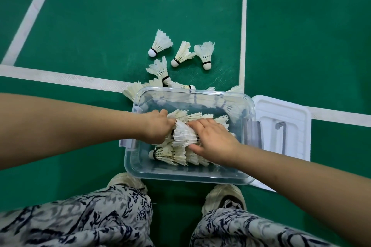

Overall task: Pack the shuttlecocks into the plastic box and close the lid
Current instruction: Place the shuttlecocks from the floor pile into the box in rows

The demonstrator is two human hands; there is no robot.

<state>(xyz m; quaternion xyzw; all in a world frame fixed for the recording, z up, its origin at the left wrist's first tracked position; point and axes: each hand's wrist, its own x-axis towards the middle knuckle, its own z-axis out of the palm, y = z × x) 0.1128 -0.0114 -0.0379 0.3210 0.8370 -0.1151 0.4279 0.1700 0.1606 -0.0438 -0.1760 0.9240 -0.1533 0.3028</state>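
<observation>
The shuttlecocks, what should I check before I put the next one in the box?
1. Both hands free: not ok, left hand and right hand are pressing a white shuttlecock down in the plastic box.
2. Room left in box: ok, far half looks bare.
3. Loose shuttlecocks all gathered: not ok, several lie on the floor beyond the box.
4. Lid nearby: ok, beside the box on the right.
5. Packed row tidy: cannot tell, hands cover it.

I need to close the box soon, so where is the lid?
The lid lies flat on the green floor, right of the box and touching its right wall, on the same side as the right hand.
</observation>
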